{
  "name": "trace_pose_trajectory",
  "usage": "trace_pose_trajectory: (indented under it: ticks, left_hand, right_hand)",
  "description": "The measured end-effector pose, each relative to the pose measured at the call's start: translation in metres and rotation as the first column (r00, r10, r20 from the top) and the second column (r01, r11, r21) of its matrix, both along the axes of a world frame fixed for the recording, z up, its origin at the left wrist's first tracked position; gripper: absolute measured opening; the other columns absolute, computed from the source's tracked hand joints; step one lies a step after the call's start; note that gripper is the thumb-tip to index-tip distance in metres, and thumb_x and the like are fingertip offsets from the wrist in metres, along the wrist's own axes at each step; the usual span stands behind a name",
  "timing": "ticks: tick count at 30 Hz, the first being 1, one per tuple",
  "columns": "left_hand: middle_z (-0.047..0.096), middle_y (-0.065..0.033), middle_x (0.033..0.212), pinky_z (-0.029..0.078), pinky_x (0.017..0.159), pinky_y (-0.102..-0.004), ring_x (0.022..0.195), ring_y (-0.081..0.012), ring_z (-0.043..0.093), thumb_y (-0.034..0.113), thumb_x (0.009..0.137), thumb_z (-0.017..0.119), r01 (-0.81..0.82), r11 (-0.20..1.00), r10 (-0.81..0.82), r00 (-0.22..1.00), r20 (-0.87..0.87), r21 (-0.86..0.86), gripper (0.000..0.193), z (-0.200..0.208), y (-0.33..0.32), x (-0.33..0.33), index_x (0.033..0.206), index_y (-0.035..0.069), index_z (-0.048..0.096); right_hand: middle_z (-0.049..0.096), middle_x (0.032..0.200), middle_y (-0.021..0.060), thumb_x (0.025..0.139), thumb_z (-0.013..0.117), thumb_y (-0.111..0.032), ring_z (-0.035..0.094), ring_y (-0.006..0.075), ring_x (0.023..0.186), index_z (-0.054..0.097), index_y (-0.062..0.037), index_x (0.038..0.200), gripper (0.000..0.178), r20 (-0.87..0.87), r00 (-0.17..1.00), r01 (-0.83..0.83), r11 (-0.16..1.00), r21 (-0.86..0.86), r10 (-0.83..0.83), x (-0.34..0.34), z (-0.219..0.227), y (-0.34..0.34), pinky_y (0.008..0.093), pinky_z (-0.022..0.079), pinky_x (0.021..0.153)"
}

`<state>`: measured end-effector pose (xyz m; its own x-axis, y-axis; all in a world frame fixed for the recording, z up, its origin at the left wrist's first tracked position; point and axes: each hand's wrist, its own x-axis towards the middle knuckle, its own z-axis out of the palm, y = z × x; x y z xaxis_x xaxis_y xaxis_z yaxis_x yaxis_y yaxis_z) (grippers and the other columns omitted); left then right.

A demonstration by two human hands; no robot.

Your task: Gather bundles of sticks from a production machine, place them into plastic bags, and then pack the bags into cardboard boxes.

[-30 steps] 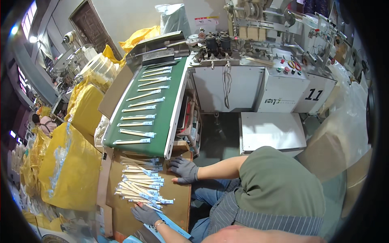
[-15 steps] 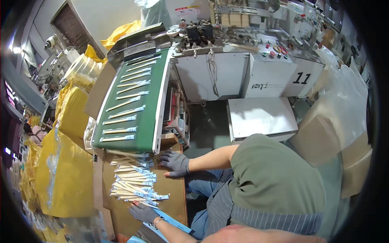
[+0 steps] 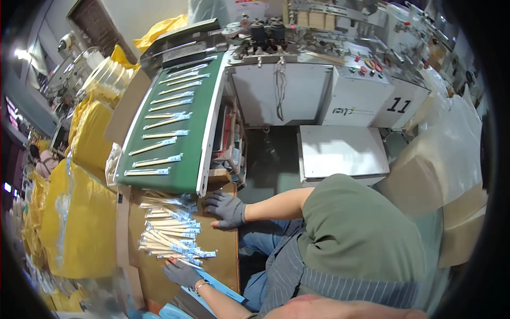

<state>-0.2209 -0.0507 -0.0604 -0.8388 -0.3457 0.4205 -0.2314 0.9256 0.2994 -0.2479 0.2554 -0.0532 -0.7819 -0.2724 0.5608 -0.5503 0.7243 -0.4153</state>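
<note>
Wrapped chopsticks [image 3: 167,231], in clear sleeves with light-blue ends, lie in a loose pile in a shallow cardboard tray [image 3: 220,244]. My right hand [image 3: 226,209], in a grey glove with bare fingertips, rests palm down beside the pile's upper right, fingers spread and holding nothing. At the pile's lower edge is my left hand [image 3: 182,274], gloved alike, its fingers stretched out along the lowest packets. Beside its wrist lies a light-blue strip [image 3: 226,290]. More single packets lie spaced along the green conveyor belt [image 3: 183,181], whose lower end meets the tray.
Large yellow bags [image 3: 79,218] line the left side. A white machine cabinet [image 3: 345,98] with buttons and red-handled scissors [image 3: 375,65] stands across the back. A low white box [image 3: 342,151] is on the floor; cardboard boxes [image 3: 414,183] with clear plastic sit at right.
Packets on the belt have moved down toward the tray, and the lowest one has left the belt's end. My view has shifted slightly. Both hands stay nearly where they were.
</note>
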Motion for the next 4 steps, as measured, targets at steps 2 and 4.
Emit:
trace_pose_trajectory:
  ticks: [2, 4]
  left_hand:
    - [0.051, -0.0268, 0.126, 0.035, 0.101, -0.0467, 0.118, -0.0401, 0.046, 0.044, 0.096, 0.040, 0.019, 0.998, -0.021, 0.999, 0.034, 0.051, 0.055, 0.0064, 0.0044, -0.0004, 0.116, -0.004, 0.059]
    - [0.049, -0.0259, 0.129, 0.034, 0.102, -0.0467, 0.121, -0.0389, 0.045, 0.045, 0.096, 0.040, 0.015, 0.999, -0.016, 1.000, 0.027, 0.030, 0.055, 0.0037, 0.0033, -0.0006, 0.117, -0.003, 0.059]
  right_hand:
    - [0.054, 0.118, 0.0180, 0.075, 0.059, -0.044, 0.048, 0.0351, 0.114, 0.057, -0.0030, 0.110, 0.053, 0.037, 0.999, -0.013, 1.000, -0.009, 0.013, -0.0009, -0.0025, 0.0024, 0.0482, 0.031, 0.103]
    - [0.053, 0.121, 0.0184, 0.076, 0.058, -0.045, 0.047, 0.0349, 0.116, 0.056, -0.0039, 0.111, 0.054, 0.077, 0.997, -0.008, 0.998, 0.054, 0.004, -0.0013, -0.0023, 0.0039, 0.0466, 0.029, 0.105]
